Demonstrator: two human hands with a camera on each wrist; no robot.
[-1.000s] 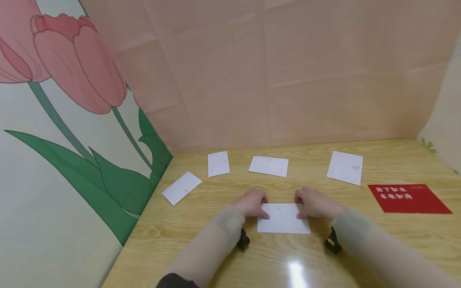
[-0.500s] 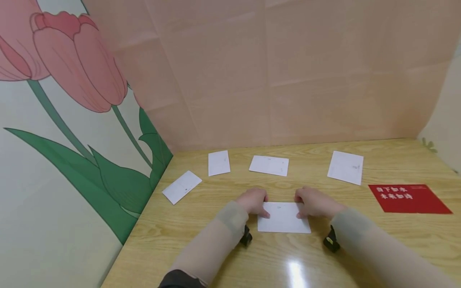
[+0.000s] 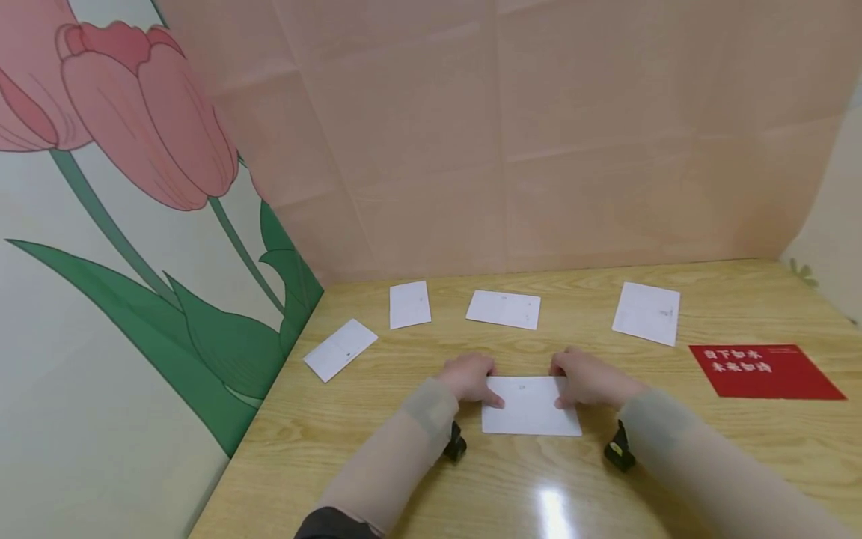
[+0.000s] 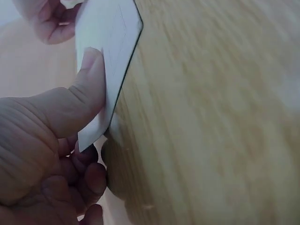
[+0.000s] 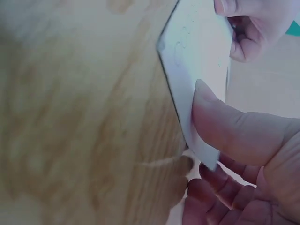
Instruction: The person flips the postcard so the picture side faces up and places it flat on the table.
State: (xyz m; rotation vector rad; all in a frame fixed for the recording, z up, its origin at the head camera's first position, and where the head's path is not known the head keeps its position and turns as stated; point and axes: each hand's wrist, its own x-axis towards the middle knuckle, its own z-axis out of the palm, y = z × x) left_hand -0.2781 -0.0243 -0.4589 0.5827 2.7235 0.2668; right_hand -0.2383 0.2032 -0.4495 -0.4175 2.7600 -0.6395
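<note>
A white card (image 3: 530, 416) with small faint print lies flat-looking in front of me in the head view, its long side towards me. My left hand (image 3: 471, 380) pinches its left end, and my right hand (image 3: 591, 380) pinches the right end. In the left wrist view the thumb (image 4: 89, 89) presses on the card's face (image 4: 115, 42) while curled fingers sit under its edge. The right wrist view gives a matching grip: thumb on top of the card (image 5: 197, 42), fingers curled beneath, close over the wood.
Several more white cards lie farther back on the wooden table (image 3: 323, 464), among them one at the left (image 3: 340, 350), one at the back middle (image 3: 503, 310) and one at the back right (image 3: 646, 314). A red card (image 3: 764, 378) with white writing lies to the right.
Both hands keep their grip on the white card, which stays in nearly the same place. My left wrist has tilted slightly back and forth.
</note>
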